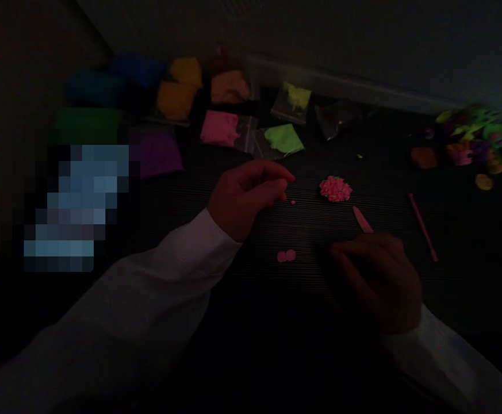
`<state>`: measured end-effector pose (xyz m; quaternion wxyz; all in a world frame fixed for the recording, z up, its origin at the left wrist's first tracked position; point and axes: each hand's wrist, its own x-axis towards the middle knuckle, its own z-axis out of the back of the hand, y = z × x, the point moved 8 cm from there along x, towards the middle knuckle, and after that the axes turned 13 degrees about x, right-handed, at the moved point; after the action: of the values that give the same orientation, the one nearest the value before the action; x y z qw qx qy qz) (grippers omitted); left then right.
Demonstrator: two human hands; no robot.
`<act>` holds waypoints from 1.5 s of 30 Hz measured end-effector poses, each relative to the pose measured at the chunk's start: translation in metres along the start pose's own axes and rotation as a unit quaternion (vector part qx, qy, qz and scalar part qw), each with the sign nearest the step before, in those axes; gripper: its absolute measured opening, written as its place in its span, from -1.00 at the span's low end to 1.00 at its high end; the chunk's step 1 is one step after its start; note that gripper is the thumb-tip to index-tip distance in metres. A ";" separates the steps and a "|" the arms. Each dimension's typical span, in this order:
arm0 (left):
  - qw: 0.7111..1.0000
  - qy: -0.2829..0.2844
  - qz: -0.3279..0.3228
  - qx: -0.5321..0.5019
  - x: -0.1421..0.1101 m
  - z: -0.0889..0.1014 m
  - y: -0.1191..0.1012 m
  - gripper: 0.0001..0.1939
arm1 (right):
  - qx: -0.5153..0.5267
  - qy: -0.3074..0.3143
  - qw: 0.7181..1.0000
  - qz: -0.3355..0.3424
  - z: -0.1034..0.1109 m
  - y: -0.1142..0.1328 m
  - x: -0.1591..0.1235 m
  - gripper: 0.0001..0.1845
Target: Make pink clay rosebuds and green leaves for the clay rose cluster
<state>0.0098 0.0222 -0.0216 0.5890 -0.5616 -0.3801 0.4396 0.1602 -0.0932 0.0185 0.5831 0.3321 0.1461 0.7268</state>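
The light is dim. My left hand (251,195) is closed, thumb pressed toward the fingertips; what lies between them, if anything, I cannot make out. Just below those fingertips rests a tiny pink bit (292,202) on the dark table. My right hand (378,279) has its thumb and fingers drawn together in a pinch, its contents hidden in shadow. A pink blade-shaped tool (361,218) sticks out beyond its knuckles, the rear end hidden. Between the hands are two small flat pink discs (286,256), touching. A pink ruffled clay flower (336,188) with green edges sits farther back.
Bags of coloured clay line the back, among them pink (219,127), light green (284,139), yellow (296,96) and purple (161,152). A glowing, pixelated screen (87,201) is at left. At right lie a thin pink tool (423,227) and small colourful clay models (470,141).
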 end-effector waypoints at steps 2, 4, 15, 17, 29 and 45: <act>1.000 0.011 0.005 0.008 -0.002 -0.002 -0.001 -0.90 | 0.000 -0.014 1.000 0.019 0.005 0.009 0.013 -0.88; 0.999 0.032 0.015 0.007 -0.005 -0.006 0.000 -0.88 | 0.000 -0.017 0.998 0.056 0.008 0.022 0.030 -0.89; 0.988 0.100 0.068 -0.100 -0.009 -0.015 0.009 -0.80 | 0.043 -0.059 0.992 0.104 -0.005 0.023 0.063 -0.90; 0.986 0.117 0.068 -0.102 -0.010 -0.018 0.010 -0.79 | 0.043 -0.058 0.992 0.100 -0.003 0.020 0.062 -0.90; 0.955 0.140 0.140 -0.223 -0.013 -0.025 0.012 -0.72 | 0.055 -0.038 0.995 0.075 -0.007 0.022 0.060 -0.84; 0.953 0.103 0.164 -0.235 -0.011 -0.023 0.014 -0.65 | -0.061 -0.034 0.987 0.142 -0.010 0.033 0.056 -0.74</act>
<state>0.0271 0.0040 -0.0372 0.3964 -0.7809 -0.3123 0.3681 0.1231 -0.0475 0.0483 0.4980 0.3382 0.0328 0.7978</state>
